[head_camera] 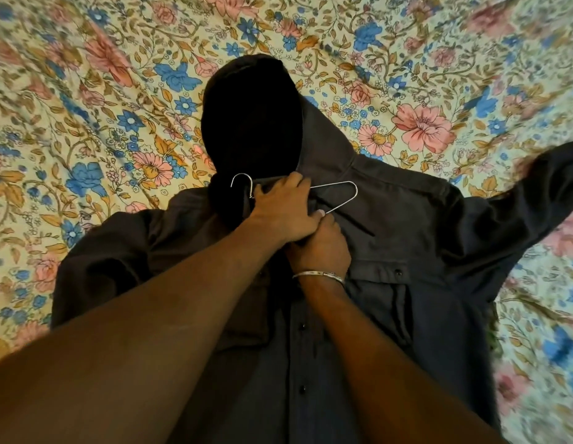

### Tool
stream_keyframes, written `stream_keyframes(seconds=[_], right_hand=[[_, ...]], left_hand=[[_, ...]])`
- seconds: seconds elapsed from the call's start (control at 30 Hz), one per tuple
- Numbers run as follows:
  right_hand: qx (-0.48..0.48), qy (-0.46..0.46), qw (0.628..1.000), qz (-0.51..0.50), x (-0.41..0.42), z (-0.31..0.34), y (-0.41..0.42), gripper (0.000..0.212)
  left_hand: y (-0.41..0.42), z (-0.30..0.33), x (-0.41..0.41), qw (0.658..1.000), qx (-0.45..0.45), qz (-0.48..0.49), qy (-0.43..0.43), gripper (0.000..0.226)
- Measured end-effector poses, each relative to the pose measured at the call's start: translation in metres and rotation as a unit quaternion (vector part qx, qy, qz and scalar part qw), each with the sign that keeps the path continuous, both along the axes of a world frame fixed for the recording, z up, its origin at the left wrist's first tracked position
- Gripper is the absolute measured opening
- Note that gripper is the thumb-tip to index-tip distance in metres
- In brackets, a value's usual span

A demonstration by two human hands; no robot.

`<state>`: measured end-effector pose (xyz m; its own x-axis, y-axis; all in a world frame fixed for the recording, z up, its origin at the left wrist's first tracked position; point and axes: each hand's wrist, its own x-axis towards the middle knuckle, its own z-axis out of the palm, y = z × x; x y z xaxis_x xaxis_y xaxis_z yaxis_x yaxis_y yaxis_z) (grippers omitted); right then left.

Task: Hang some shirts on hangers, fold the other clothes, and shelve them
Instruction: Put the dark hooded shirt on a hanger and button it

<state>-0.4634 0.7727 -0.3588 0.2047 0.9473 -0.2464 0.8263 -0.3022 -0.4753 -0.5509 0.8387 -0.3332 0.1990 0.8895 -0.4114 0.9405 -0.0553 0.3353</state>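
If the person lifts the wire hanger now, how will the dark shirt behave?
The dark shirt will probably hang limp, since it lies creased on the floral bedsheet. It may slide off: one end of the wire hanger appears to lie outside the collar.

Floral bedsheet [423, 91] fills view (pink, blue blooms on cream), creased, warm dim light.

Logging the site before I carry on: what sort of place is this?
Probably a bedroom at home: a dark button-up shirt lies spread on a floral bedsheet, and both hands work a wire hanger into its collar.
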Motion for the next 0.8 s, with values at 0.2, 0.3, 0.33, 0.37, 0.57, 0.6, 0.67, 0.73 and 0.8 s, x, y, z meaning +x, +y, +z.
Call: stream_keyframes(seconds=[0.2, 0.3, 0.33, 0.37, 0.57, 0.6, 0.67, 0.73, 0.8], right_hand=[[-0.018, 0.210, 0.960, -0.183, 0.046, 0.005, 0.008, 0.004], [-0.033, 0.304, 0.909, -0.282, 0.055, 0.004, 0.007, 0.021], [-0.027, 0.332, 0.889, -0.314, 0.054, 0.004, 0.006, 0.021], [-0.023, 0.352, 0.871, -0.342, 0.054, 0.001, 0.004, 0.019], [0.109, 0.223, 0.862, -0.442, 0.090, -0.012, 0.011, 0.022], [0.113, 0.241, 0.873, -0.408, 0.090, -0.007, 0.007, 0.021], [0.080, 0.306, 0.900, -0.299, 0.084, -0.001, -0.004, 0.013], [0.065, 0.331, 0.919, -0.205, 0.073, 0.001, -0.016, 0.007], [0.106, 0.312, 0.936, -0.128, 0.062, 0.006, -0.026, 0.008]], left_hand=[[-0.027, -0.007, -0.042, 0.993, 0.057, -0.100, -0.007, 0.060], [-0.039, -0.019, -0.062, 0.994, 0.034, -0.108, -0.006, 0.054], [-0.038, -0.019, -0.065, 0.994, 0.029, -0.109, -0.003, 0.057], [-0.039, -0.019, -0.065, 0.993, 0.034, -0.117, 0.001, 0.060], [-0.047, -0.020, -0.057, 0.985, 0.057, -0.158, 0.048, 0.053], [-0.048, -0.022, -0.055, 0.983, 0.060, -0.161, 0.057, 0.052], [-0.048, -0.021, -0.048, 0.981, 0.068, -0.169, 0.071, 0.055], [-0.042, -0.013, -0.043, 0.977, 0.088, -0.177, 0.085, 0.062], [-0.032, -0.010, -0.041, 0.970, 0.115, -0.197, 0.089, 0.061]])
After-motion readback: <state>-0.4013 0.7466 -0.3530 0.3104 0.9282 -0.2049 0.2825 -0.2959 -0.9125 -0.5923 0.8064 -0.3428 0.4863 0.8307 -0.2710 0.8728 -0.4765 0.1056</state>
